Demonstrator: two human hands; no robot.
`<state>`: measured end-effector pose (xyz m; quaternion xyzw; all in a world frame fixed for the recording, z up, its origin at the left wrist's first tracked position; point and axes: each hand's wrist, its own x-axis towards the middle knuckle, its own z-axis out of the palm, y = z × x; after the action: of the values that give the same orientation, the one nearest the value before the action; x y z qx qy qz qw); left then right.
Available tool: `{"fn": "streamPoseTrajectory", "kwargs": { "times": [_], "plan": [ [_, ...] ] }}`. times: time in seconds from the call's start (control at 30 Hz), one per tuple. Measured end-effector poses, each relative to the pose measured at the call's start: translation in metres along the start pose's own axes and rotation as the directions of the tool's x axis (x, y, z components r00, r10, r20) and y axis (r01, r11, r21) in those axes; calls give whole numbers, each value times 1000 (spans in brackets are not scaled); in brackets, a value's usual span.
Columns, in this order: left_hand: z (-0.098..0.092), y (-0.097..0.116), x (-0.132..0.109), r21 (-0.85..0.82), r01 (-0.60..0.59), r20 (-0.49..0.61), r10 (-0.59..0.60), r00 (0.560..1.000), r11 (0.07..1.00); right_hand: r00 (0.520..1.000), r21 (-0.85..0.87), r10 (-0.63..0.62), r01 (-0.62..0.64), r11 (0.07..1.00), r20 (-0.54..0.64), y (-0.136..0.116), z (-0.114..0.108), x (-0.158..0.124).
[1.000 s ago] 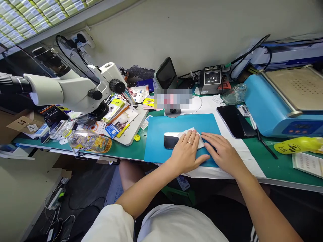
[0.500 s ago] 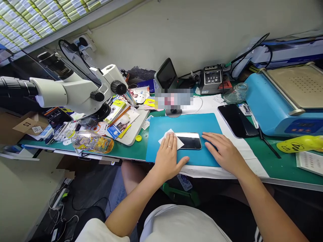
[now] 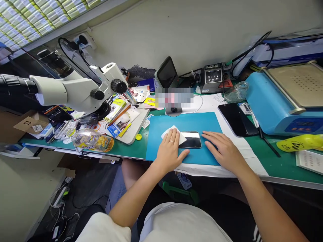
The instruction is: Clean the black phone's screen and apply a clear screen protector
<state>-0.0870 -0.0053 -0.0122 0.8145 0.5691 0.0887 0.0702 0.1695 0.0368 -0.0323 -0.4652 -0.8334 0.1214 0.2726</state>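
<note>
A smartphone (image 3: 193,140) with a dark, glossy screen lies face up on a blue mat (image 3: 174,118). My left hand (image 3: 170,149), with a ring on one finger, rests flat on a white wipe (image 3: 183,137) that covers the phone's left end. Its fingers are stretched out and its thumb stands apart. The phone's left end is hidden under wipe and hand. At the phone's right end, my right hand (image 3: 223,149) lies palm down on the mat with fingers extended, holding nothing. I cannot tell whether its fingertips touch the phone.
On the left stand a microscope (image 3: 80,92) and a plastic bottle (image 3: 93,141). To the right lie a larger dark phone (image 3: 237,119), a glass jar (image 3: 237,92), a blue heating plate machine (image 3: 272,111) and a yellow bottle (image 3: 297,144). A soldering station (image 3: 212,79) sits at the back.
My left hand and the wipe have slid slightly to the right over the phone's screen. My right hand has stayed in about the same place.
</note>
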Motion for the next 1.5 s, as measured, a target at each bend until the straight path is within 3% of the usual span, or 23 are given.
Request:
{"fn": "streamPoseTrajectory", "kwargs": {
  "times": [0.17,0.23,0.43,0.53,0.73,0.8,1.03,1.17,1.3,1.37,1.5],
  "plan": [
    [5,14,-45,8,-6,-2,6,1000,1000,1000,-7,-20,20,1000,-6,1,1,0],
    [5,14,-49,9,10,6,-10,1000,1000,1000,-5,-20,19,1000,-12,2,1,0],
    [3,-4,-1,12,20,-26,-19,999,1000,1000,4,-24,24,1000,-18,3,2,0],
    [4,-4,7,1,29,-43,-29,999,1000,1000,0,-18,18,1000,-12,3,1,-1],
    [2,14,-50,20,33,-21,-33,999,999,999,-3,-29,29,1000,-13,3,2,-1],
    [0,15,-56,33,43,-5,-43,999,999,999,-2,-32,32,999,-17,4,2,0],
    [-3,3,-3,54,73,-20,-72,997,996,999,-6,-32,32,999,-20,4,1,-1],
    [1,13,-25,34,66,-40,-65,997,997,1000,-3,-24,24,1000,-9,2,0,-1],
    [0,19,-49,1,52,7,-52,999,999,1000,7,-27,27,1000,-16,2,0,0],
    [-2,17,-37,1,44,23,-44,999,999,999,17,-26,27,1000,-26,3,1,0],
    [-1,15,8,4,47,3,-47,999,999,999,17,-29,29,999,-26,4,1,1]
  ]
}}
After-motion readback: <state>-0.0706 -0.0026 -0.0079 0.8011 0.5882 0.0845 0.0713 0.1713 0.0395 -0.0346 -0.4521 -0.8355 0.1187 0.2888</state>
